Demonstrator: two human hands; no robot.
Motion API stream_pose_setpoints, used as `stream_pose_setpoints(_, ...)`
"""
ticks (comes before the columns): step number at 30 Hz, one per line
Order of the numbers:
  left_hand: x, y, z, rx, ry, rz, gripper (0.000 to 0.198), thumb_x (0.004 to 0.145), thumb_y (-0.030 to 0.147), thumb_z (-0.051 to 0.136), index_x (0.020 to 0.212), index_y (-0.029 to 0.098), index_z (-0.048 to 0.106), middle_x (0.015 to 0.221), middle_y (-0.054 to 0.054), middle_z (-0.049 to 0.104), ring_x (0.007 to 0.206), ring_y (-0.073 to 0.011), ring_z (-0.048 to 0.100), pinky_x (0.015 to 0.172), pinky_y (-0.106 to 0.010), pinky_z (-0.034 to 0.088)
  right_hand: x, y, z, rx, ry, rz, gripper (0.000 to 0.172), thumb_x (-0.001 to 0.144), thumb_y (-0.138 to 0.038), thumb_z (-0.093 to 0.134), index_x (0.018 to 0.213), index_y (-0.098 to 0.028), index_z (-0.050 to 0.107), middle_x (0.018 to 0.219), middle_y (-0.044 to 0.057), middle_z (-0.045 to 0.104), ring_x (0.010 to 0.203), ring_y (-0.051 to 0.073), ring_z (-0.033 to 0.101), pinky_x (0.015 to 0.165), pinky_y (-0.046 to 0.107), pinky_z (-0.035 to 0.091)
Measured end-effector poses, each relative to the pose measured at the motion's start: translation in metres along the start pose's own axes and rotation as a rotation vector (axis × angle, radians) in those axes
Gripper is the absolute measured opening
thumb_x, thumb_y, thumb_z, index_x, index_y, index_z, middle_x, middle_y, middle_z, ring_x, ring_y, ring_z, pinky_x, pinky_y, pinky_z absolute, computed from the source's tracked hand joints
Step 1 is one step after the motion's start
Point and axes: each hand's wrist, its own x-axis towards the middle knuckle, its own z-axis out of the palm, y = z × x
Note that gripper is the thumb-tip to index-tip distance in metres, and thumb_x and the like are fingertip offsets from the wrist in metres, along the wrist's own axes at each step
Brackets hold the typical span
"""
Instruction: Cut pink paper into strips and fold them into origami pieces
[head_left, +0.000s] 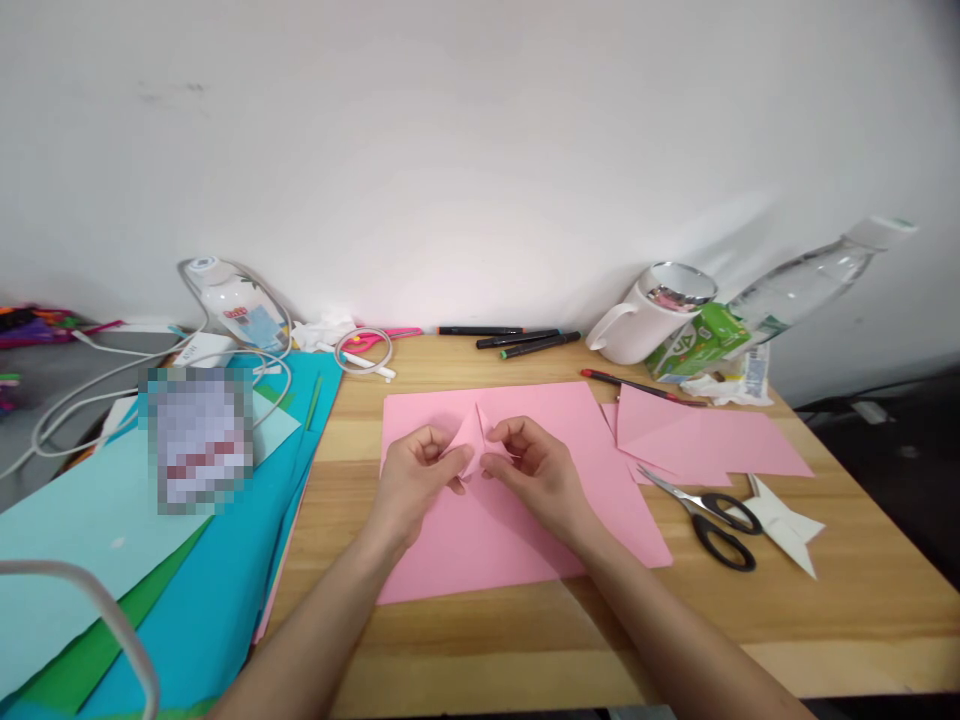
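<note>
A small folded piece of pink paper (469, 434), pointed at the top, is held above a large pink sheet (487, 540) on the wooden table. My left hand (420, 475) pinches its left side between thumb and fingers. On its right side, my right hand (536, 470) grips it the same way, thumb toward the lower middle. Fingertips hide parts of the folds. To the right of the sheet lie black-handled scissors (705, 515) beside a folded white paper shape (787, 522). Cut pink paper pieces (690, 440) lie behind the scissors.
Several markers (525, 340) lie along the wall. A white mug (645, 315), a green carton (697, 340) and a leaning clear bottle (810, 280) stand back right. On the left are blue paper (247, 580), a white bottle (240, 305) and a looping cable (105, 590).
</note>
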Motion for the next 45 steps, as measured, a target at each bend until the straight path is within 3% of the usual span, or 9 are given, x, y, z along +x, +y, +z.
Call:
stream_pose_setpoints(4, -0.0003, 0.0007, -0.0013, -0.003, 0.000, -0.015, 0.023, 0.059, 0.024, 0.071, 0.050, 0.015, 0.051, 0.047, 0.005, 0.051, 0.044, -0.0073, 0.049, 0.046, -0.020, 0.043, -0.0003, -0.0003, 0.0007, 0.001, 0.010, -0.023, 0.022, 0.072, -0.031, 0.067, 0.084, -0.021, 0.052, 0.076, -0.001, 0.056, 0.066, 0.013, 0.058, 0.062, 0.029, 0.051)
stream_pose_setpoints(9, -0.0014, -0.0004, -0.0019, 0.085, 0.052, 0.076, 0.018, 0.060, 0.021, 0.071, 0.055, 0.014, 0.054, 0.051, 0.004, 0.054, 0.049, -0.0074, 0.048, 0.049, -0.019, 0.038, -0.0008, -0.0040, 0.0023, -0.012, 0.057, 0.008, 0.022, 0.069, -0.034, 0.070, 0.077, -0.019, 0.056, 0.074, -0.001, 0.054, 0.063, 0.011, 0.054, 0.055, 0.025, 0.053)
stream_pose_setpoints(14, -0.0004, -0.0031, -0.0004, -0.031, -0.009, 0.065, 0.015, 0.061, 0.019, 0.071, 0.067, 0.015, 0.057, 0.057, 0.005, 0.056, 0.052, -0.0061, 0.048, 0.051, -0.018, 0.037, -0.0007, -0.0045, 0.0027, 0.018, 0.056, 0.019, 0.024, 0.069, -0.035, 0.070, 0.075, -0.018, 0.055, 0.071, -0.002, 0.054, 0.056, 0.010, 0.054, 0.052, 0.025, 0.053)
stream_pose_setpoints(19, -0.0005, -0.0032, -0.0014, -0.079, -0.069, 0.022, 0.016, 0.064, 0.022, 0.071, 0.065, 0.015, 0.056, 0.057, 0.005, 0.053, 0.051, -0.0060, 0.046, 0.050, -0.018, 0.037, -0.0001, -0.0062, 0.0037, 0.096, 0.014, 0.034, 0.023, 0.070, -0.035, 0.070, 0.075, -0.019, 0.054, 0.065, -0.004, 0.051, 0.055, 0.010, 0.054, 0.052, 0.025, 0.053)
stream_pose_setpoints(27, -0.0001, -0.0032, -0.0042, -0.141, -0.192, -0.071, 0.018, 0.063, 0.027, 0.072, 0.067, 0.013, 0.062, 0.062, 0.000, 0.056, 0.054, -0.0083, 0.047, 0.051, -0.021, 0.038, 0.0008, -0.0053, 0.0048, 0.072, 0.026, -0.035, 0.023, 0.069, -0.036, 0.070, 0.072, -0.019, 0.055, 0.072, -0.002, 0.055, 0.056, 0.011, 0.056, 0.054, 0.027, 0.051)
stream_pose_setpoints(32, -0.0009, -0.0042, -0.0018, -0.014, -0.123, 0.054, 0.017, 0.067, 0.026, 0.068, 0.062, 0.014, 0.058, 0.056, 0.002, 0.053, 0.051, -0.0075, 0.045, 0.050, -0.021, 0.037, 0.0006, -0.0038, 0.0045, 0.059, -0.014, -0.005, 0.021, 0.072, -0.035, 0.069, 0.075, -0.019, 0.056, 0.065, -0.003, 0.055, 0.063, 0.013, 0.059, 0.063, 0.028, 0.049)
stream_pose_setpoints(38, -0.0044, -0.0039, 0.0034, 0.097, 0.107, 0.160, 0.017, 0.061, 0.023, 0.071, 0.062, 0.015, 0.055, 0.053, 0.005, 0.051, 0.048, -0.0078, 0.046, 0.046, -0.019, 0.036, -0.0010, -0.0032, 0.0056, -0.013, 0.061, 0.014, 0.024, 0.068, -0.038, 0.070, 0.072, -0.019, 0.057, 0.071, -0.001, 0.056, 0.058, 0.012, 0.055, 0.056, 0.026, 0.049)
stream_pose_setpoints(42, -0.0055, -0.0032, 0.0044, 0.133, 0.085, 0.131, 0.017, 0.065, 0.025, 0.067, 0.057, 0.016, 0.055, 0.050, 0.005, 0.051, 0.048, -0.0084, 0.047, 0.049, -0.020, 0.037, -0.0008, -0.0011, 0.0069, 0.019, 0.104, 0.000, 0.025, 0.067, -0.037, 0.071, 0.075, -0.019, 0.055, 0.073, -0.001, 0.054, 0.058, 0.011, 0.054, 0.055, 0.026, 0.052)
stream_pose_setpoints(45, -0.0062, -0.0044, 0.0057, 0.157, 0.115, 0.190, 0.012, 0.066, 0.023, 0.066, 0.061, 0.016, 0.058, 0.053, 0.005, 0.051, 0.050, -0.0087, 0.047, 0.050, -0.020, 0.037, -0.0005, 0.0022, 0.0074, 0.052, 0.139, -0.010, 0.027, 0.066, -0.034, 0.072, 0.080, -0.021, 0.051, 0.077, -0.002, 0.052, 0.061, 0.010, 0.054, 0.054, 0.025, 0.053)
